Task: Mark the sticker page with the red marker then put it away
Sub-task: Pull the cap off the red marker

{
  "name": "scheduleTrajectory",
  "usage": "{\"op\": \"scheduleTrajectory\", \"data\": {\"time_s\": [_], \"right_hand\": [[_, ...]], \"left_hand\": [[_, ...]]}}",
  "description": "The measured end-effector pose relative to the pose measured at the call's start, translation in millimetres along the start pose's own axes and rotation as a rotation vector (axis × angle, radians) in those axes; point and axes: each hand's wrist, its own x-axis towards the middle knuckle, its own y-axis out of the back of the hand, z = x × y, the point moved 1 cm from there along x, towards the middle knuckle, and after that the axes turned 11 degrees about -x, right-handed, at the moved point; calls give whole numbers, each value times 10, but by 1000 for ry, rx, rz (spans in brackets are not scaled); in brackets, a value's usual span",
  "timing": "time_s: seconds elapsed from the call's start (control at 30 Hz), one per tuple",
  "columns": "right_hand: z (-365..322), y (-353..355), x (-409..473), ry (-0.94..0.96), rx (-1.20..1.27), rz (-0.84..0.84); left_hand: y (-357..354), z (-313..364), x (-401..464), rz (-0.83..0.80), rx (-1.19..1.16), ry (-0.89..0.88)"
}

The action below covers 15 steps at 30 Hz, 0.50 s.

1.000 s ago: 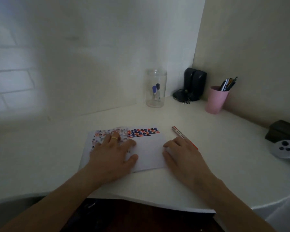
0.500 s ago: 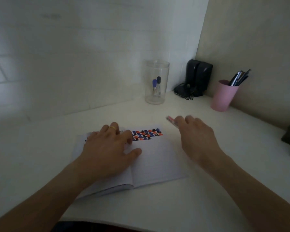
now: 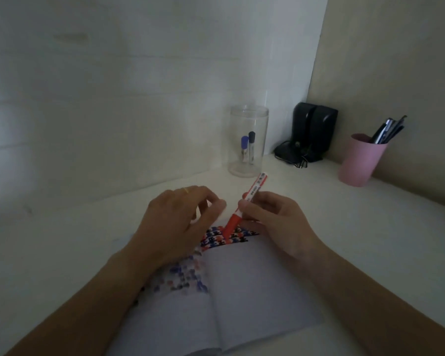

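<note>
Both hands hover close together over the open white booklet's sticker page (image 3: 224, 238): the right hand (image 3: 272, 222) is clamped on the red-capped white marker (image 3: 244, 206), held slanted with its red end down over the stickers, while the left hand (image 3: 180, 222), fingers loosely curled, grips nothing beside it on the white desk (image 3: 370, 240).

The left hand (image 3: 180, 222) covers the far left corner of the open white booklet with coloured stickers (image 3: 242, 291), so the stickers under its palm cannot be seen. Just behind its wrist the sticker rows are blurred and their shapes are not readable. The red-capped white marker (image 3: 244, 206) is partly hidden inside the fingers of the right hand (image 3: 272, 222), and the print on its barrel is too small to read. Both forearms and the near edge of the booklet are cut off by the bottom edge.
</note>
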Motion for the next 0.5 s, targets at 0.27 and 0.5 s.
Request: {"op": "scheduleTrajectory", "data": {"time_s": [0.27,0.5], "right_hand": [[-73,-1,-54,42,118,4],[-71,-65,-122,130,68,-18]], "left_hand": [[-99,36,-33,-11,64,-197],[-118,43,-45,-65,58,-207]]}}
